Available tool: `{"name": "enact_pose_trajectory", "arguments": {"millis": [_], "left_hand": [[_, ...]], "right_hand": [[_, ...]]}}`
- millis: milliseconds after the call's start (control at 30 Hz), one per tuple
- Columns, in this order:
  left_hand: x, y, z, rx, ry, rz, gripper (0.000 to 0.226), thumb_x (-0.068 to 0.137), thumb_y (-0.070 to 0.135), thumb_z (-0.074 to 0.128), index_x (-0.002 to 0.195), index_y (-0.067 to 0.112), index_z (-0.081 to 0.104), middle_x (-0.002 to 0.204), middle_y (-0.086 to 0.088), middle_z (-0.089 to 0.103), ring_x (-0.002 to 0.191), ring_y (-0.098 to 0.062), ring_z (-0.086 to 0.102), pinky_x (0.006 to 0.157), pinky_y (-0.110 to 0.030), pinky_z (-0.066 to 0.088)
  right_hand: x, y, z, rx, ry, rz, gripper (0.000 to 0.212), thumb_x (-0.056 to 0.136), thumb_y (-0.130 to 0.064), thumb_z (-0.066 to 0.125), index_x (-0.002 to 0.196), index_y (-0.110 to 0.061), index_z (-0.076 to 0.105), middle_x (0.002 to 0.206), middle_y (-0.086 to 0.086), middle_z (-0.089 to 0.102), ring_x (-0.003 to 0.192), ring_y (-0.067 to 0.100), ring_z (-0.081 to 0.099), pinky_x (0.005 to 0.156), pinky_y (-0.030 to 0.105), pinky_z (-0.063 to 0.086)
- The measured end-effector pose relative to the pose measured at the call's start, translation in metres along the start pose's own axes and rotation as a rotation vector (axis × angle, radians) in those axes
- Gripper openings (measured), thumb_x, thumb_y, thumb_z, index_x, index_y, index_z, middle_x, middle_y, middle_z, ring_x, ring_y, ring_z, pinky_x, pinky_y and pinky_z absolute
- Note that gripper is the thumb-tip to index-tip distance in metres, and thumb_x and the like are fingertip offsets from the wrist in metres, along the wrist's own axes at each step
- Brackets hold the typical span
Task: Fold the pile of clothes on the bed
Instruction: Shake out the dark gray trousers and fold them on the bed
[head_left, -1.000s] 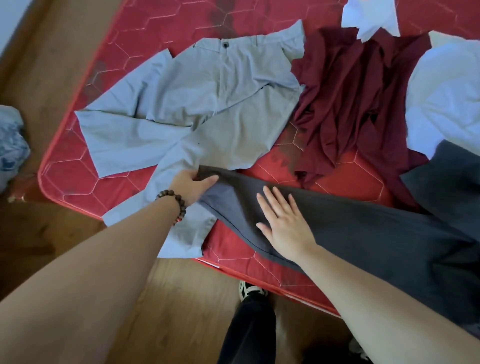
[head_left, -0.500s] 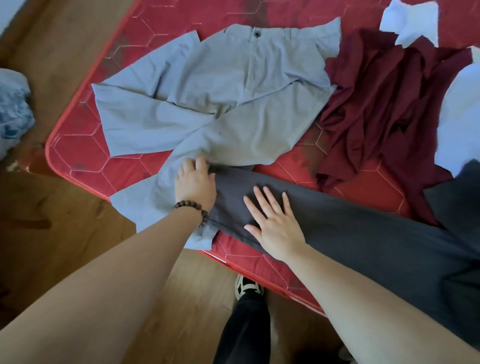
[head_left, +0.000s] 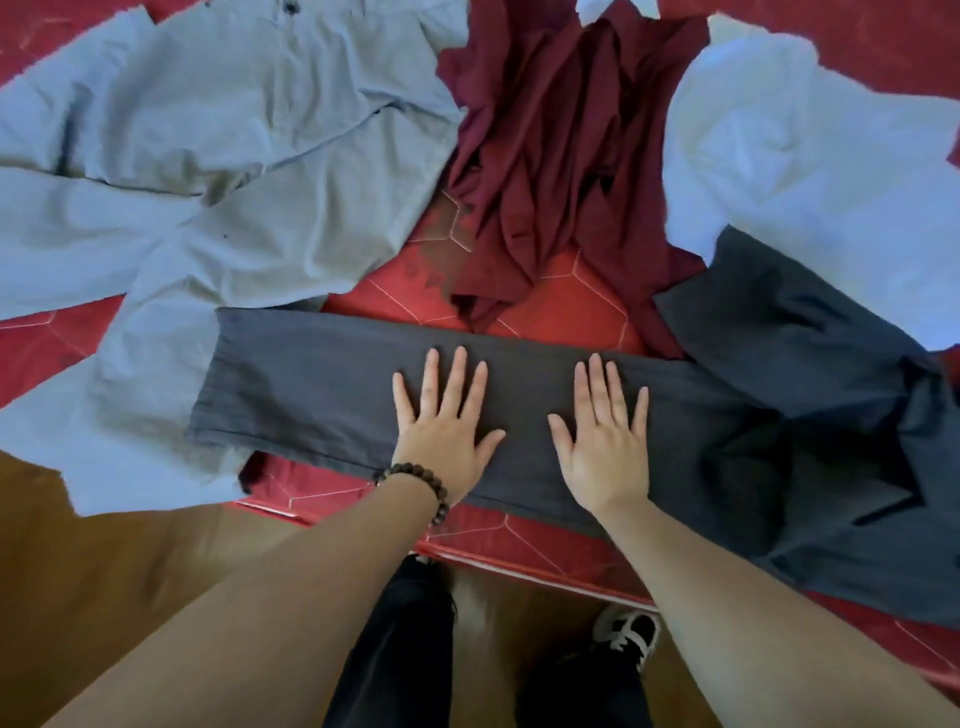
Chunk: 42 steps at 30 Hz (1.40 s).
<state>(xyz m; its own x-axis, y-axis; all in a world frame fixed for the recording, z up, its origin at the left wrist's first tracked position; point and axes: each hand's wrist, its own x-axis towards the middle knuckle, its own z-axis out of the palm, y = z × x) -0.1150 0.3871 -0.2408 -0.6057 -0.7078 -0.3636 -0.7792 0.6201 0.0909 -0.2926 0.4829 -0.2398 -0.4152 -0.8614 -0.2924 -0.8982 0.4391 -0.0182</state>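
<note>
Dark grey trousers lie along the near edge of the red mattress, legs stacked and pointing left, the waist end bunched at the right. My left hand, with a bead bracelet on the wrist, presses flat on the leg, fingers straight and spread. A little to its right my right hand lies flat on the same leg. Light grey trousers are spread at the back left, one leg hanging over the mattress edge. A crumpled maroon garment and a white garment lie behind.
The mattress edge runs just in front of my legs and shoe on the wooden floor. The white garment overlaps the dark trousers' waist end at the right.
My left hand left the hem end of the dark trousers and slid right to lie flat beside my right hand. The view has shifted right and closer to the bed.
</note>
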Motion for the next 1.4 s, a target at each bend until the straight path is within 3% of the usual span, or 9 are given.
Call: {"name": "enact_pose_trajectory", "arguments": {"millis": [100,233,467,667,733,833,967,1200,1400], "left_hand": [[0.008,0.03,-0.002,-0.011,0.02,-0.099,0.075,0.09,0.06,0.012,0.152,0.019,0.003,0.159,-0.014,0.001,0.145,-0.039,-0.005,0.108,-0.067,-0.004],[0.018,0.077,0.003,-0.01,0.038,0.076,0.071,0.093,0.055,0.012,0.152,0.015,0.005,0.159,-0.015,0.004,0.147,-0.032,-0.001,0.114,-0.061,0.001],[0.044,0.163,-0.02,0.012,0.014,0.285,0.073,0.096,0.036,0.027,0.149,0.008,-0.016,0.158,-0.012,-0.017,0.145,-0.026,-0.018,0.118,-0.052,0.002],[0.094,0.213,-0.086,-0.218,0.301,0.386,0.086,0.087,0.028,0.06,0.151,0.01,0.005,0.159,-0.012,0.005,0.147,-0.026,0.003,0.118,-0.051,0.011],[0.105,0.227,-0.106,-0.202,0.344,0.467,0.086,0.084,0.021,0.062,0.151,0.012,0.009,0.159,-0.01,0.01,0.147,-0.027,0.006,0.118,-0.05,0.01],[0.112,0.233,-0.121,-0.123,0.328,0.631,0.085,0.078,0.01,0.062,0.151,0.016,0.018,0.154,-0.004,0.03,0.145,-0.027,0.015,0.118,-0.047,0.007],[0.109,0.211,-0.144,0.064,0.192,0.681,0.038,0.082,0.011,0.052,0.118,0.017,0.059,0.108,-0.002,0.062,0.113,-0.025,0.054,0.113,-0.037,0.012],[0.074,0.101,-0.173,0.194,0.103,0.481,0.013,0.088,0.008,0.051,0.098,0.012,0.058,0.096,-0.006,0.053,0.083,-0.03,0.059,0.058,-0.033,0.031],[0.045,-0.008,-0.193,0.127,0.25,0.415,0.017,0.072,-0.002,0.066,0.083,0.004,0.055,0.073,-0.016,0.057,0.066,-0.036,0.058,0.055,-0.039,0.046]], "right_hand": [[-0.019,0.04,0.004,0.046,0.017,0.206,0.07,0.096,-0.054,0.02,0.152,-0.013,0.017,0.159,0.011,0.014,0.147,0.026,0.011,0.117,0.056,0.006],[-0.024,0.046,0.007,0.12,0.017,0.336,0.068,0.096,-0.053,0.022,0.152,-0.015,0.016,0.159,0.017,0.011,0.147,0.032,0.007,0.117,0.056,0.009],[-0.019,0.08,-0.065,0.144,0.298,-0.038,0.065,0.089,-0.018,0.053,0.149,-0.013,0.028,0.159,0.013,0.014,0.148,0.027,0.007,0.119,0.05,0.009],[0.015,0.19,-0.122,0.066,0.274,0.318,0.088,0.083,-0.038,0.065,0.151,-0.012,0.016,0.15,0.019,0.033,0.143,0.035,0.023,0.114,0.053,0.0],[0.018,0.204,-0.124,0.11,0.227,0.311,0.056,0.086,-0.026,0.064,0.135,-0.006,0.045,0.12,0.018,0.058,0.116,0.038,0.052,0.11,0.052,0.027],[0.005,0.202,-0.127,0.242,0.391,0.047,0.008,0.086,-0.009,0.06,0.09,-0.003,0.062,0.081,0.014,0.06,0.074,0.034,0.058,0.064,0.041,0.046],[-0.014,0.176,-0.131,0.279,0.448,-0.172,0.018,0.089,-0.014,0.051,0.096,-0.005,0.065,0.076,0.008,0.059,0.066,0.026,0.055,0.054,0.036,0.045],[-0.03,0.126,-0.122,0.139,0.304,-0.083,0.031,0.061,-0.013,0.085,0.084,-0.008,0.065,0.07,0.006,0.062,0.062,0.026,0.059,0.053,0.034,0.051],[-0.032,0.053,-0.123,0.122,0.257,-0.155,0.041,0.059,-0.015,0.085,0.091,-0.007,0.062,0.075,0.008,0.062,0.068,0.027,0.06,0.061,0.037,0.05]]}}
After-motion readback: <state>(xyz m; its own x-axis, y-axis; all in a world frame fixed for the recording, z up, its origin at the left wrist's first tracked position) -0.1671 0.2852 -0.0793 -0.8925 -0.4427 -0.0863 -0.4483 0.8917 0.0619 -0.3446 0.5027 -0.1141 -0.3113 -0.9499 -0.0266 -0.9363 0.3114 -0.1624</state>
